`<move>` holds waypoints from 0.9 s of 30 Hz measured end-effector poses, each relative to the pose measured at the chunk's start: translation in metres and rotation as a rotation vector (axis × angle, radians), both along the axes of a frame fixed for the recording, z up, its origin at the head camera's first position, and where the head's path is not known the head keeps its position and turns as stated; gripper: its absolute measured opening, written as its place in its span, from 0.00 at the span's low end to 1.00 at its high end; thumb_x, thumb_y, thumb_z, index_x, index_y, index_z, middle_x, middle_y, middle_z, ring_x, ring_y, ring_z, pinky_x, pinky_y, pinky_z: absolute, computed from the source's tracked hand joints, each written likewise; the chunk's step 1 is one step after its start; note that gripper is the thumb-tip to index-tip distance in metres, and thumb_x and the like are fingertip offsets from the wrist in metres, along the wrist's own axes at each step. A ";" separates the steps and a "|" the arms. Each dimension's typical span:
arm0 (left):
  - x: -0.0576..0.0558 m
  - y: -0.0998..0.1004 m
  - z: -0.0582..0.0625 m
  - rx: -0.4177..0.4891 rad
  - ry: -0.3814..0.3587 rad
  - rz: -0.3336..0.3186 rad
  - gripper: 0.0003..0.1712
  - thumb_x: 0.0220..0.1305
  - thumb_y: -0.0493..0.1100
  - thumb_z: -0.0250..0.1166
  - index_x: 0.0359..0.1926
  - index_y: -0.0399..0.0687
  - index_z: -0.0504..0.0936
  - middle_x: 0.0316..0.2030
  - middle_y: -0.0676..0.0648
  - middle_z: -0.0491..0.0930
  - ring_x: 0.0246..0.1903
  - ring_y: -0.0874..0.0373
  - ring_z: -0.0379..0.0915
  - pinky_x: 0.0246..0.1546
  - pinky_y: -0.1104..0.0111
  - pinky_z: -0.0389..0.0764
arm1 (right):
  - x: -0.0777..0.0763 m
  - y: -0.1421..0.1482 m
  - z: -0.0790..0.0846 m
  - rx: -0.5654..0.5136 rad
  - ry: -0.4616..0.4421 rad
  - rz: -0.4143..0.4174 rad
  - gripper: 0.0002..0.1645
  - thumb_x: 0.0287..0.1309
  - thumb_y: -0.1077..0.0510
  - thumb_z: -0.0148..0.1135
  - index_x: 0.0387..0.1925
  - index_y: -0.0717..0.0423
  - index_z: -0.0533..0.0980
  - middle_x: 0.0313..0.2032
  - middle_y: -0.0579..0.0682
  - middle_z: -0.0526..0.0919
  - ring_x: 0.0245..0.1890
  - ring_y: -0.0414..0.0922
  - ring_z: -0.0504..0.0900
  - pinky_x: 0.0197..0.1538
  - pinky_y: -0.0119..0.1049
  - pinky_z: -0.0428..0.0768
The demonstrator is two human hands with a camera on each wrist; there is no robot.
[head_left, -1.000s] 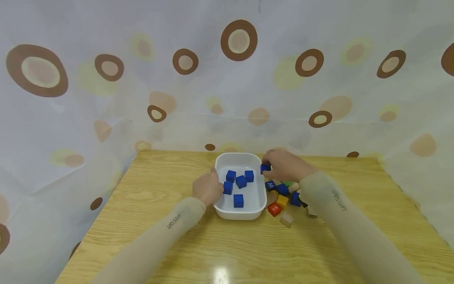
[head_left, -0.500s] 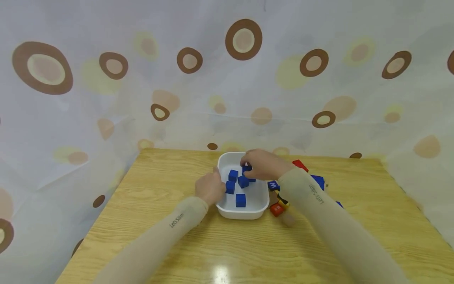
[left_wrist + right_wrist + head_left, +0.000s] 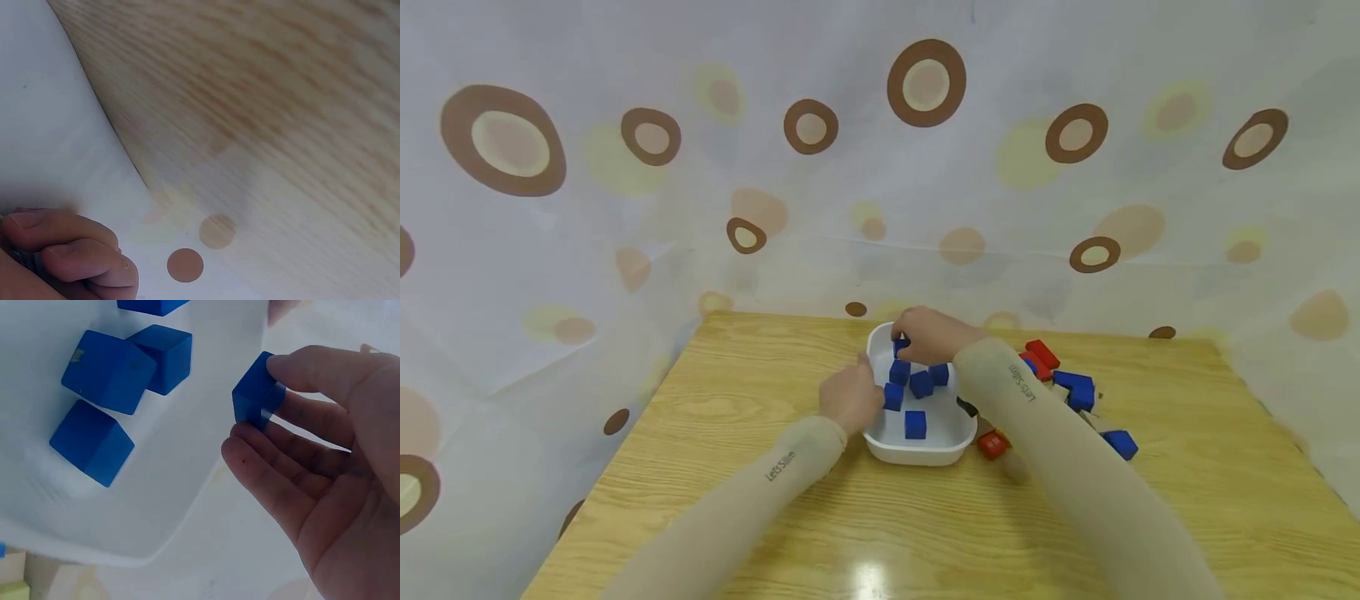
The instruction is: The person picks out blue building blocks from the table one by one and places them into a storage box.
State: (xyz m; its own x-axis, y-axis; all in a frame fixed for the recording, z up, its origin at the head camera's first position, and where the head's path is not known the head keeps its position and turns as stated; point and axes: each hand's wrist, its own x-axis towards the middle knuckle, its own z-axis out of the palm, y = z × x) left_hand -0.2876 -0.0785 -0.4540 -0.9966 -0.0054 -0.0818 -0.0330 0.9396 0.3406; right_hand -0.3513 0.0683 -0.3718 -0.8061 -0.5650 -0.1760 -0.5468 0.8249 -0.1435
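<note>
My right hand [image 3: 936, 335] pinches a blue cube [image 3: 253, 387] between thumb and fingers, over the far end of a white plastic tub [image 3: 920, 457]. Several other blue cubes [image 3: 915, 424] lie loose on the tub's floor, most of them grouped toward its middle and far half. At the tub's left side, my left hand [image 3: 852, 398] grips the rim. In the left wrist view its curled fingers [image 3: 81, 259] show at the lower left corner.
Right of the tub lies a pile of mixed blocks, partly hidden under my right forearm. Red blocks [image 3: 1042, 353], blue blocks [image 3: 1072, 389] and a lone blue one [image 3: 1121, 444] show there. A patterned curtain [image 3: 820, 275] hangs behind the wooden table [image 3: 760, 358].
My right hand has carried the blue cube from beside the pile leftward, across the right rim to the tub's far end. The left hand has stayed at the left rim.
</note>
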 end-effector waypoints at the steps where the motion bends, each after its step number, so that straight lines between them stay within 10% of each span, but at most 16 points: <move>1: 0.000 0.000 0.000 0.000 0.000 0.002 0.42 0.69 0.49 0.61 0.77 0.38 0.57 0.29 0.46 0.80 0.25 0.55 0.76 0.26 0.66 0.78 | -0.003 -0.002 -0.002 -0.003 -0.005 -0.009 0.23 0.66 0.54 0.63 0.60 0.57 0.80 0.57 0.54 0.81 0.56 0.49 0.77 0.67 0.47 0.74; 9: 0.001 0.000 0.000 -0.021 0.009 -0.004 0.41 0.70 0.49 0.61 0.76 0.37 0.58 0.36 0.44 0.84 0.28 0.56 0.77 0.35 0.61 0.83 | -0.025 -0.006 -0.021 0.016 -0.025 -0.041 0.22 0.66 0.57 0.62 0.59 0.59 0.79 0.58 0.56 0.81 0.60 0.51 0.78 0.67 0.47 0.74; 18: 0.000 0.000 0.000 0.001 0.007 -0.007 0.41 0.70 0.48 0.60 0.77 0.37 0.57 0.35 0.45 0.83 0.27 0.57 0.77 0.33 0.64 0.82 | -0.036 -0.002 -0.033 0.046 -0.031 -0.092 0.08 0.61 0.62 0.64 0.41 0.60 0.84 0.36 0.50 0.85 0.33 0.45 0.78 0.42 0.37 0.78; 27: 0.000 -0.001 -0.002 0.009 -0.001 0.000 0.42 0.70 0.48 0.60 0.77 0.38 0.56 0.39 0.44 0.84 0.30 0.56 0.78 0.36 0.62 0.83 | -0.041 0.003 -0.043 0.041 -0.066 -0.163 0.02 0.59 0.63 0.64 0.35 0.57 0.82 0.28 0.49 0.83 0.27 0.45 0.79 0.34 0.35 0.76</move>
